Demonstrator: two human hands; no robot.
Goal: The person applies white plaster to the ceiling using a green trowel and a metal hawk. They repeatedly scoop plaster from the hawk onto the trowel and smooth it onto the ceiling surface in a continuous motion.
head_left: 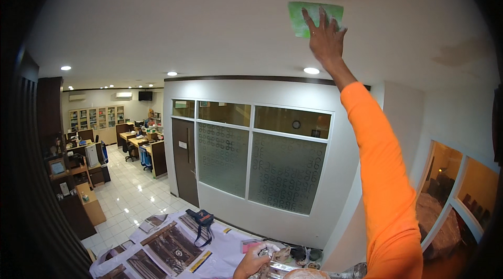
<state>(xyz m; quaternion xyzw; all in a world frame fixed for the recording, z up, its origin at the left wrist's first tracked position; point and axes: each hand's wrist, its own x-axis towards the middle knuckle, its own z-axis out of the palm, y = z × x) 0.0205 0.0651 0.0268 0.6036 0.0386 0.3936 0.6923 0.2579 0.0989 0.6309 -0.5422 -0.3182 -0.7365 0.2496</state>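
My right hand (pixel 326 38), at the end of an orange sleeve, is raised at top right, holding a green sheet (pixel 298 19) flat against the white ceiling (pixel 220 27) with spread fingers. Brownish patches mark the ceiling nearby. Low at the centre, my left hand (pixel 253 259) has curled, white-dusted fingers around a shiny metal frame (pixel 276 268), apparently the top of a ladder. Beside it is a small pink item (pixel 248 244). A dark bag with a strap (pixel 201 219) rests on printed white sheeting (pixel 146 263) below me.
A glazed partition (pixel 222 158) with a brown door (pixel 186 174) stands ahead. Office desks (pixel 133 143) and cabinets line a tiled floor (pixel 112 184) at left. A dark slatted panel (pixel 26 163) borders the left edge, windows (pixel 440 184) the right. Several dark containers (pixel 301 255) sit below.
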